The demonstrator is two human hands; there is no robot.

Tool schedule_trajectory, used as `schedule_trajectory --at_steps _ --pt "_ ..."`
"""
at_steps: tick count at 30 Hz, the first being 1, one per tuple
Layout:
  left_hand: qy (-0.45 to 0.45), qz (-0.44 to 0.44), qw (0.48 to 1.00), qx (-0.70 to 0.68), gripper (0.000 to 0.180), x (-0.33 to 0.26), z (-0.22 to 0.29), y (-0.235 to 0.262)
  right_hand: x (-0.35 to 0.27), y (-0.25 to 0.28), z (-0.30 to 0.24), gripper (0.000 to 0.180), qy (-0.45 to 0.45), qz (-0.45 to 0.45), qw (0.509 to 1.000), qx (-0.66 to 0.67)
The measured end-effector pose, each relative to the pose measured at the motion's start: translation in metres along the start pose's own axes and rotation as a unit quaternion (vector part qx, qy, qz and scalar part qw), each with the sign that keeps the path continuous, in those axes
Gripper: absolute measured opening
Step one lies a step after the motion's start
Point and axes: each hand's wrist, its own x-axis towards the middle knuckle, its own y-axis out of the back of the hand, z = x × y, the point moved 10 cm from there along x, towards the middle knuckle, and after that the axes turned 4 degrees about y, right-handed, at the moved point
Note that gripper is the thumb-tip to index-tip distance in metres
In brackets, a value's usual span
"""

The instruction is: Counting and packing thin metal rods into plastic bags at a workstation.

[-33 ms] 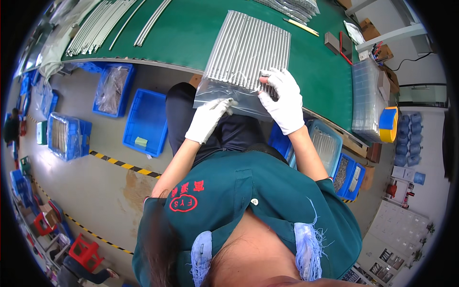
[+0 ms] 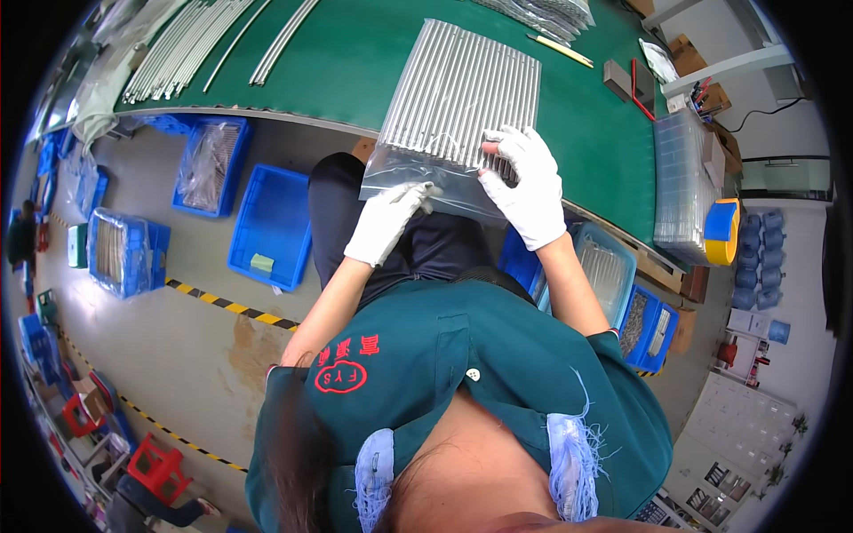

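Observation:
A clear plastic bag point(image 2: 397, 174) holds a flat row of silvery metal tubes point(image 2: 462, 84), lying on the green table with its loose end over the near edge. My left hand point(image 2: 388, 222), in a white glove, is closed in a pinch on the bag's near edge. At the right corner of the row, my gloved right hand point(image 2: 529, 191) curls its thumb and fingers around the near tube ends. A bare fingertip shows through that glove. Whether the bag's film lies between the fingers and the tubes is hard to see.
More tubes point(image 2: 187, 49) lie loose at the table's far left. A yellow knife point(image 2: 560, 51), a grey block point(image 2: 616, 80) and packed bags point(image 2: 542, 16) lie behind and right. Yellow tape point(image 2: 721, 231) hangs by the right edge. Blue crates point(image 2: 271, 222) stand on the floor.

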Motion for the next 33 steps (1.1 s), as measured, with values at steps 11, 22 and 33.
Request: schedule_trajectory --at_steps 11,22,33 --pt "-0.018 0.005 1.000 -0.012 0.028 0.003 -0.007 -0.001 0.007 -0.008 -0.005 0.023 -0.007 -0.014 1.000 0.014" --pt "-0.028 0.004 0.999 0.015 0.032 0.003 -0.007 -0.001 0.015 -0.009 -0.013 0.028 0.014 -0.015 1.000 0.016" --pt "-0.091 0.048 0.993 0.061 0.026 -0.001 0.001 0.007 0.019 -0.015 -0.016 0.026 0.003 -0.012 0.999 0.030"
